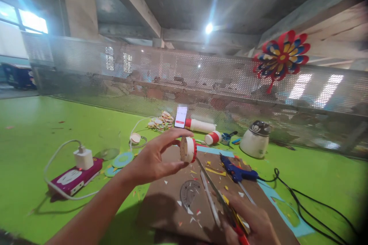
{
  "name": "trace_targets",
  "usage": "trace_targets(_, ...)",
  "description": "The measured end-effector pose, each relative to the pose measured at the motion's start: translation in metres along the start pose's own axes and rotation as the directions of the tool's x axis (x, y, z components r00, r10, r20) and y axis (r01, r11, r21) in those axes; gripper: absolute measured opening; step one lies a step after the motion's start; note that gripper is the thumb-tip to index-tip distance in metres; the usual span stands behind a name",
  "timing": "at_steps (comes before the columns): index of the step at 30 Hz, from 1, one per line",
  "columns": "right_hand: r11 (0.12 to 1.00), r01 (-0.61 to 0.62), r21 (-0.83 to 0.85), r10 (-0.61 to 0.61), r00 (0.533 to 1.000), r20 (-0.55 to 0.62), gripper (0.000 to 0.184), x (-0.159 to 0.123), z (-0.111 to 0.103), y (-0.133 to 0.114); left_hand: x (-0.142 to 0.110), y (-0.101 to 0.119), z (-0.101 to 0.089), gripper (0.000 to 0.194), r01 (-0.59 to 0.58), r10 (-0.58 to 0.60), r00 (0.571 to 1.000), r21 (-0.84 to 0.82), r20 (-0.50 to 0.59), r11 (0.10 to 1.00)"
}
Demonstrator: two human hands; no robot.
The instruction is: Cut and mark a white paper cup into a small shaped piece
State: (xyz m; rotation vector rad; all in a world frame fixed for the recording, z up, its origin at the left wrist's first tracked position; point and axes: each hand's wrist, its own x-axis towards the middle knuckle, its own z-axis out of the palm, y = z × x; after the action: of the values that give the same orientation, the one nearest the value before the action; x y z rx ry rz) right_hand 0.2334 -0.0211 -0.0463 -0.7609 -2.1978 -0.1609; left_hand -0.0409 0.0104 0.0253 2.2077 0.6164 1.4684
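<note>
Paper-cup section (190, 150): short, red and white, notched along the red edge; raised above the cardboard sheet (152, 201), red edge facing right. Cup origin judged from matching colours.
Left hand (151, 159): closed on the paper-cup section, thumb beneath, fingers over the top.
Right hand (254, 218): wrapped around the grip of a long-bladed tool (214, 185), red and yellow near the handle. Blurred; exact type not determinable.
Blade tip: at or just beside the notched edge; contact cannot be confirmed.
Handling: judged light and thin-walled, fairly stiff around the ring, liable to dent under a hard squeeze; possibly slippery if coated.
Recommended hold: across the white band, thumb and fingers opposed, pressure low, clear of notches and blade.
Cardboard sheet: flat on the green bench (28, 130), strewn with paper scraps; bearing a clear protractor (189, 194) and, toward the right, a blue glue gun (235, 169).
Beyond sheet: red-and-white paper cup (213, 138) on its side; lit phone (180, 118), upright.
Bench, left: purple power strip (71, 180), white adapter (83, 159) plugged in.
</note>
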Motion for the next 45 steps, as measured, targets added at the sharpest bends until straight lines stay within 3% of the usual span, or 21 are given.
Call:
trace_targets(11,1.000,0.012,-0.012,-0.012,1.000,0.008,0.040,0.004,-0.008,-0.002,0.001,0.006,0.007,0.052,-0.003,0.004,0.999,0.036,-0.041,0.999)
trace_targets(17,1.000,-0.019,-0.025,0.019,1.000,-0.009,0.016,0.007,-0.008,-0.005,0.002,0.006,0.008,0.051,0.024,-0.023,0.999,0.022,-0.047,0.999)
trace_targets(23,1.000,-0.030,-0.005,0.030,0.999,-0.033,0.040,-0.002,-0.003,0.002,0.001,0.006,0.006,0.052,0.033,-0.032,0.999,0.050,-0.037,0.998)
trace_targets(30,0.999,-0.040,0.010,0.041,0.991,-0.131,0.040,-0.003,0.004,-0.002,0.001,0.005,0.007,0.051,0.035,-0.034,0.999,0.028,-0.033,0.999)
trace_targets(37,0.999,-0.009,-0.030,0.008,0.999,-0.034,0.041,0.001,-0.006,-0.008,0.001,0.005,0.009,0.050,0.035,-0.034,0.999,0.009,-0.030,0.999)
trace_targets(45,1.000,-0.003,-0.027,0.002,1.000,-0.004,0.037,-0.004,-0.006,-0.005,0.001,0.008,0.012,0.051,-0.004,0.009,0.998,0.089,-0.059,0.996)
